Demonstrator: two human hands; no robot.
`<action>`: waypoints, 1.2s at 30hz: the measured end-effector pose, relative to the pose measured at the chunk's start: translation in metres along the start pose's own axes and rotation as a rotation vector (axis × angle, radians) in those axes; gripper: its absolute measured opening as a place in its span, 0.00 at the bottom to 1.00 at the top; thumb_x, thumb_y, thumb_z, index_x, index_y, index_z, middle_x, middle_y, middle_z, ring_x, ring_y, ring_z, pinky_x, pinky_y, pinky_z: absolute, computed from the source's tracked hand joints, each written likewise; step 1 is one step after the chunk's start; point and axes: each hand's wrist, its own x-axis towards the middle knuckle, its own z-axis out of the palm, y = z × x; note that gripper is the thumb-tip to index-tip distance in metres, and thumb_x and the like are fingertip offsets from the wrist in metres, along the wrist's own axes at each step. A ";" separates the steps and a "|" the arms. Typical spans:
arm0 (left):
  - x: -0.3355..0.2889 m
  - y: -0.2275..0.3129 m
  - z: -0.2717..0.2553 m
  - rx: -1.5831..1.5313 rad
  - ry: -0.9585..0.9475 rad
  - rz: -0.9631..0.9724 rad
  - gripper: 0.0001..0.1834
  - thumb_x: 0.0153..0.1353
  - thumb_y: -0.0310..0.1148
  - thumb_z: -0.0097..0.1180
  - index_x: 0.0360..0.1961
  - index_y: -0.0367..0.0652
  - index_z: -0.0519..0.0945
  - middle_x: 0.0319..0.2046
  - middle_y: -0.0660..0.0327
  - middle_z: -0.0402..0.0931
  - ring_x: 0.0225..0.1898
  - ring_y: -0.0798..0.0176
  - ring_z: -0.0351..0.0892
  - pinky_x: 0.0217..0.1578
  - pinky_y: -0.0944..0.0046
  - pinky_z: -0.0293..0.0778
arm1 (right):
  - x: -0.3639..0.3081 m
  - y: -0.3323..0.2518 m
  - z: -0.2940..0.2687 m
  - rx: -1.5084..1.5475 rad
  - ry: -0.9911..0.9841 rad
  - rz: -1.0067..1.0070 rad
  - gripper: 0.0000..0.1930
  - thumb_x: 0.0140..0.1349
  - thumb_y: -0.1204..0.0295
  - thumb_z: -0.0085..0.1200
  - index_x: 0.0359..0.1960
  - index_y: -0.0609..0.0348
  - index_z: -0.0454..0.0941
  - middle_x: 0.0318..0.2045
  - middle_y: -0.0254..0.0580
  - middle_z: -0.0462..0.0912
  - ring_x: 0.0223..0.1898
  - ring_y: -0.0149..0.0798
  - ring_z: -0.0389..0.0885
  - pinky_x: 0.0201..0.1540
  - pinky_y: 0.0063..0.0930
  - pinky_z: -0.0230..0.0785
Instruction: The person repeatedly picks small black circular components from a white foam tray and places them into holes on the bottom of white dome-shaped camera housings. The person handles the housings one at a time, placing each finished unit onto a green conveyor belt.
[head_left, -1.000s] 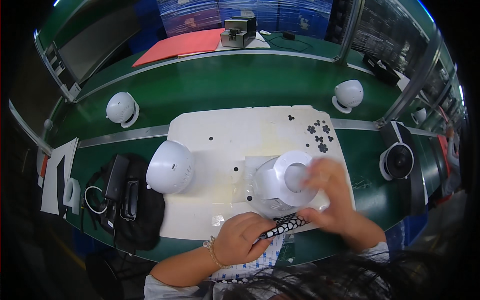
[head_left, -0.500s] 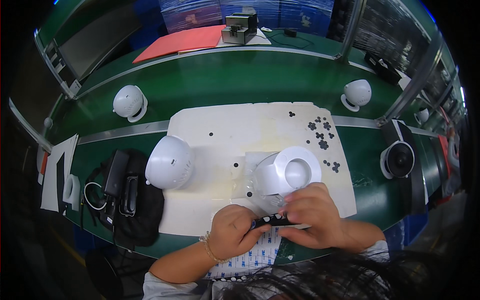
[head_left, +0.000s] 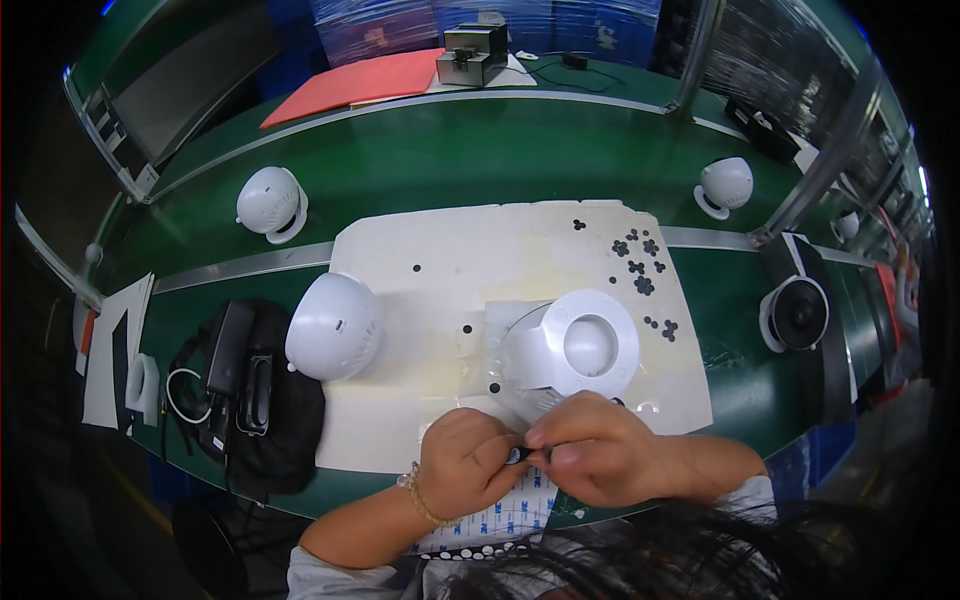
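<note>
My left hand (head_left: 470, 455), with a beaded bracelet at the wrist, is closed on a narrow black strip of round adhesive pads (head_left: 517, 455). Only a short piece of the strip shows. My right hand (head_left: 600, 450) is closed too, its fingertips pinching at the strip's end. Just beyond the hands, a white rounded device (head_left: 535, 350) lies with its ring-shaped base (head_left: 626, 350) facing up. Its near side is partly hidden by my right hand. Under my hands is a white backing sheet with blue print (head_left: 510, 515), and a black band with white dots (head_left: 470, 552) lies near me.
Another white device (head_left: 335, 328) stands left on the pale board (head_left: 420, 390). Black round pads (head_left: 644, 286) are scattered at the board's right. A black bag (head_left: 290, 440) lies left, a black-faced round device (head_left: 800, 315) right. White devices (head_left: 272, 203) sit on the green belt (head_left: 480, 150).
My right hand has moved left and closed in on my left hand, covering most of the black strip. The white devices on the green belt have shifted slightly right.
</note>
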 end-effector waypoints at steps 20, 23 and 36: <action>0.007 0.004 0.004 0.145 -0.150 0.029 0.05 0.41 0.31 0.55 0.23 0.46 0.76 0.47 0.64 0.73 0.52 0.61 0.67 0.50 0.52 0.58 | -0.006 0.044 -0.061 0.284 0.292 0.491 0.34 0.54 0.87 0.44 0.61 0.56 0.44 0.49 0.47 0.60 0.36 0.27 0.71 0.41 0.22 0.64; 0.006 0.004 0.006 0.149 -0.149 0.022 0.04 0.42 0.30 0.55 0.23 0.46 0.76 0.47 0.65 0.74 0.52 0.62 0.67 0.50 0.52 0.58 | -0.007 0.046 -0.062 0.269 0.266 0.454 0.34 0.54 0.87 0.44 0.61 0.56 0.44 0.49 0.46 0.61 0.36 0.26 0.71 0.39 0.20 0.63; 0.008 0.007 0.006 0.156 -0.140 0.012 0.03 0.43 0.28 0.55 0.23 0.45 0.77 0.47 0.65 0.74 0.51 0.63 0.68 0.49 0.53 0.59 | -0.007 0.030 -0.061 -0.704 0.009 0.043 0.27 0.46 0.85 0.53 0.51 0.60 0.62 0.41 0.47 0.74 0.33 0.35 0.77 0.32 0.20 0.68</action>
